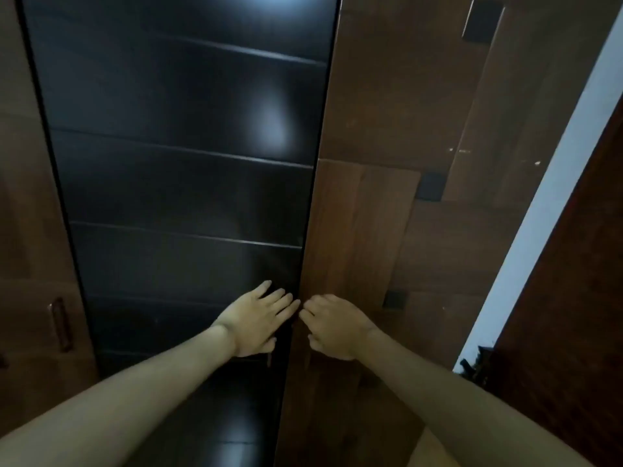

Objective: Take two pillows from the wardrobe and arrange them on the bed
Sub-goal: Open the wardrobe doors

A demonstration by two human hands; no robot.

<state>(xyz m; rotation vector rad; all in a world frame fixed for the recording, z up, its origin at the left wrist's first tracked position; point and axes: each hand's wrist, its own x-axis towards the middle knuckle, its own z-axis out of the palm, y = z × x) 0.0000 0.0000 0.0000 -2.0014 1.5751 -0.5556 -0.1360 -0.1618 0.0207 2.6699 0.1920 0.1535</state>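
Dim room: left hand [258,320] flat, fingers released, on the glossy black wardrobe panel [182,146]; right hand [332,326], fingers curled loosely, on the brown wooden door [371,214].

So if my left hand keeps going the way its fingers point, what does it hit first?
The left hand points up and right toward the seam; it would likely meet the edge of the brown wooden door first, though depth is unclear.

text: none legible | labels: none | numbers: none
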